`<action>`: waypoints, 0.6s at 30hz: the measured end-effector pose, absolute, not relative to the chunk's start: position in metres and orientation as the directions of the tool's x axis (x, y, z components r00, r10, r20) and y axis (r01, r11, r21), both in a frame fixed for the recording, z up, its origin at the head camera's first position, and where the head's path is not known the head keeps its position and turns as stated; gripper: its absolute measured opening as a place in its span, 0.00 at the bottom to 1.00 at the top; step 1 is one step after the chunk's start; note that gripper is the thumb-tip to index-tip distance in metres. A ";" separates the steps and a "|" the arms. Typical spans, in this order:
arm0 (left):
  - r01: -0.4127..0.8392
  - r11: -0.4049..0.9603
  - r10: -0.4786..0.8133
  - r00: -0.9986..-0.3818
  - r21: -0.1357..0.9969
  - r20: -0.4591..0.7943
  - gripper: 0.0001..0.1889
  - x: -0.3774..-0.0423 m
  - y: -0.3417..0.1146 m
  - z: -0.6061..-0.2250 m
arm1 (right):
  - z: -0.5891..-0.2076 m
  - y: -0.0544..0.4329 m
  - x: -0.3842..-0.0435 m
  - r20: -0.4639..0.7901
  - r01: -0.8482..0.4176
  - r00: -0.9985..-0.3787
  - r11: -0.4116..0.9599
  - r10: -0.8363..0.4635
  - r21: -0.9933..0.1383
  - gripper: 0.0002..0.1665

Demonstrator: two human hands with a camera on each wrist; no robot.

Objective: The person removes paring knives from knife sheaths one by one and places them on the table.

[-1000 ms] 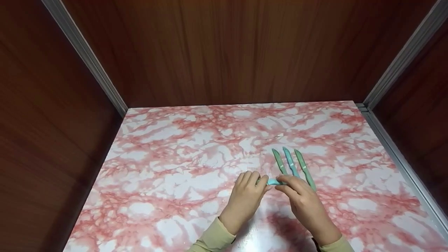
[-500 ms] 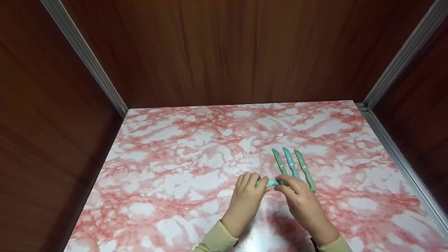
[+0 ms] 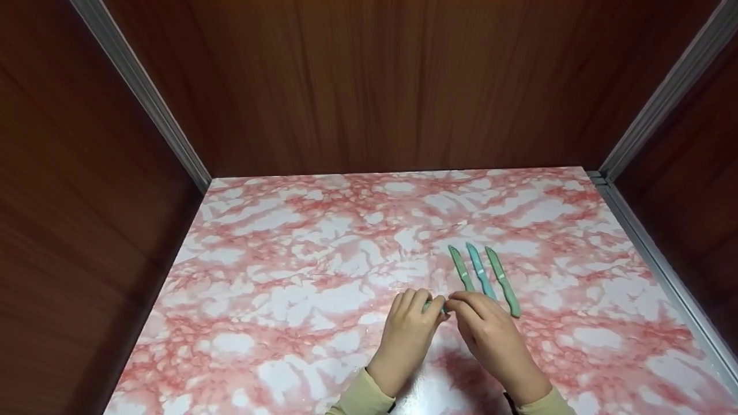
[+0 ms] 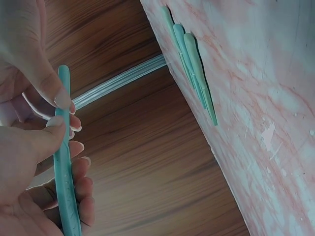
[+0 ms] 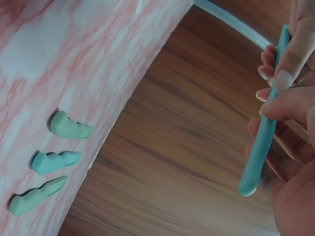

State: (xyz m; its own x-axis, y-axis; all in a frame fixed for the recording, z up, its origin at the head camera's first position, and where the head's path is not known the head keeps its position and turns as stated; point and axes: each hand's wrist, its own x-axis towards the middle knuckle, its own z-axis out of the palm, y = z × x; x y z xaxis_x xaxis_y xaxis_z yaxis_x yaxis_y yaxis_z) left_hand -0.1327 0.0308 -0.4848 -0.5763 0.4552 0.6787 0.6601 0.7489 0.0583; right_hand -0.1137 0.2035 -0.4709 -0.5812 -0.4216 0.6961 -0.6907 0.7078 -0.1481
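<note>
Between my two hands I hold a small teal-blue knife (image 4: 63, 172), its blade end inside a matching sheath. My left hand (image 3: 406, 328) grips the sheathed part, thumb along the top and fingers curled beneath. The smooth handle (image 5: 256, 160) is pinched by my right hand (image 3: 490, 337), thumb close to the left thumb. From the head view, the fingers hide most of this knife. Just beyond my right hand, three similar knives lie side by side on the table: a green knife (image 3: 460, 266), a blue knife (image 3: 477, 265) and another green knife (image 3: 501, 279).
The table (image 3: 277, 265) has a red and white marbled top. Dark brown wooden panels (image 3: 369, 86) enclose it at the back and both sides, with metal corner strips (image 3: 138, 86) between them.
My right hand has shifted slightly left against my left hand, so the teal stretch seen between them earlier is now covered. The three knives on the table have stayed put.
</note>
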 end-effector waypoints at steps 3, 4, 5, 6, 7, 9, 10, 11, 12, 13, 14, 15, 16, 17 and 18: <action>0.664 0.744 0.445 -0.572 0.071 0.689 0.14 -0.132 0.030 -0.485 | -0.471 0.202 -0.114 0.701 -0.690 -0.576 0.709 -0.420 -0.143 0.19; 0.665 0.743 0.441 -0.573 0.077 0.691 0.15 -0.132 0.030 -0.485 | -0.471 0.202 -0.114 0.704 -0.691 -0.573 0.709 -0.419 -0.140 0.19; 0.666 0.741 0.436 -0.574 0.085 0.693 0.14 -0.131 0.029 -0.485 | -0.471 0.201 -0.114 0.708 -0.693 -0.569 0.708 -0.418 -0.139 0.19; 0.667 0.739 0.432 -0.576 0.094 0.694 0.14 -0.131 0.029 -0.485 | -0.471 0.201 -0.114 0.710 -0.694 -0.567 0.706 -0.418 -0.138 0.19; 0.667 0.738 0.428 -0.579 0.102 0.694 0.14 -0.131 0.028 -0.485 | -0.471 0.201 -0.114 0.713 -0.697 -0.563 0.704 -0.417 -0.139 0.19; 0.666 0.737 0.421 -0.586 0.115 0.693 0.14 -0.130 0.028 -0.485 | -0.472 0.200 -0.115 0.719 -0.700 -0.559 0.700 -0.414 -0.141 0.19; 0.665 0.736 0.418 -0.592 0.126 0.689 0.14 -0.130 0.028 -0.485 | -0.472 0.200 -0.115 0.721 -0.702 -0.556 0.698 -0.413 -0.141 0.19; 0.666 0.734 0.416 -0.596 0.133 0.687 0.14 -0.130 0.027 -0.485 | -0.473 0.200 -0.115 0.723 -0.703 -0.554 0.697 -0.412 -0.142 0.19; 0.666 0.733 0.414 -0.600 0.140 0.685 0.14 -0.130 0.027 -0.486 | -0.473 0.200 -0.115 0.724 -0.704 -0.554 0.696 -0.412 -0.143 0.19; 0.667 0.731 0.413 -0.603 0.147 0.682 0.14 -0.130 0.027 -0.486 | -0.473 0.200 -0.116 0.725 -0.706 -0.552 0.694 -0.412 -0.143 0.19; 0.667 0.729 0.412 -0.607 0.153 0.680 0.14 -0.130 0.026 -0.486 | -0.473 0.199 -0.116 0.726 -0.707 -0.551 0.693 -0.412 -0.144 0.19; 0.667 0.727 0.409 -0.610 0.161 0.678 0.14 -0.130 0.026 -0.487 | -0.474 0.199 -0.116 0.727 -0.709 -0.549 0.690 -0.413 -0.144 0.19; 0.667 0.726 0.408 -0.614 0.167 0.676 0.14 -0.130 0.026 -0.487 | -0.474 0.200 -0.117 0.729 -0.712 -0.546 0.688 -0.413 -0.144 0.19; 0.667 0.725 0.406 -0.614 0.170 0.677 0.14 -0.130 0.025 -0.487 | -0.475 0.200 -0.117 0.730 -0.713 -0.545 0.686 -0.412 -0.145 0.20; 0.666 0.725 0.404 -0.618 0.176 0.675 0.14 -0.131 0.025 -0.488 | -0.475 0.200 -0.117 0.731 -0.715 -0.543 0.683 -0.413 -0.145 0.20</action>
